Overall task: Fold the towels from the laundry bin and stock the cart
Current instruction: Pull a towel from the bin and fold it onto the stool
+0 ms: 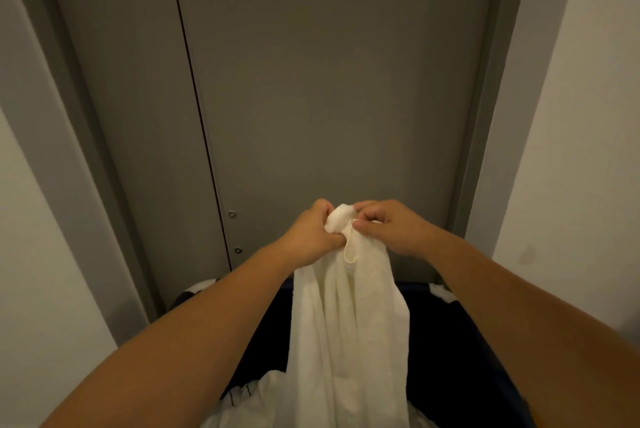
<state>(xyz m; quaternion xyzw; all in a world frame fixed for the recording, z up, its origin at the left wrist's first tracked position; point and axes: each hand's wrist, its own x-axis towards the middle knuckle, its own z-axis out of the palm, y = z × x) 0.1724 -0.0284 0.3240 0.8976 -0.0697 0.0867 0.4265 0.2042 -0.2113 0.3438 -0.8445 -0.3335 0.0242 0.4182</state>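
Left hand [313,235]: fingers curled tight round the bunched top of the towel [346,323]; knuckles face the camera.
Right hand [388,226]: thumb and curled fingers pinch the same top edge, just beside the left hand; the two hands nearly meet over the fabric.
Forearms: both bare, reaching forward from the lower corners and converging on the towel.
Towel: white, raised in front of the person at the middle of the view; a small rolled knob of cloth shows between the hands, and a loop of hem hangs just below them. The rest falls in long upright folds into the bin [467,341].
Bin: dark blue, directly under the hands; its far rim lies close to the door [329,81]. How full it is cannot be told.
Linen [263,393]: more white cloth in the near part of the bin, partly behind the hanging towel.
Door: flat grey panel filling the background, with a thin dark vertical seam [194,81] left of centre and two small round fittings [232,213] beside the seam's lower end.
Frame [485,115]: grey, along both sides of the door.
Walls [571,150]: pale, outside the frame on either side.
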